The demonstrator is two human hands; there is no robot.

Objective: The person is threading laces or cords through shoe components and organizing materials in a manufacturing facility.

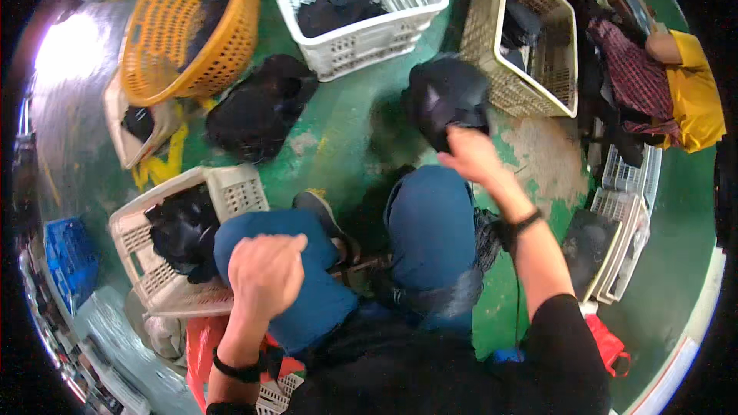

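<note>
My right hand [475, 155] reaches out in front of my right knee, its fingers closed at the near edge of a shiny black bundle [444, 96]. The bundle is smeared by motion, so I cannot tell its exact kind. Above my left thigh, my left hand [265, 275] is curled closed; whatever its fingers may hold is hidden. Beside that hand, a cream crate [242, 188] holds glossy black pieces [184, 227]. Another dark bundle [263, 107] lies on the green floor further forward.
An orange round basket [244, 42] and a white crate [377, 37], both with black pieces inside, stand ahead. A beige crate [511, 84] stands at front right. Stacked crates [619, 238] are on the right, near a person in a yellow top [696, 96]. A blue crate [71, 261] sits far left.
</note>
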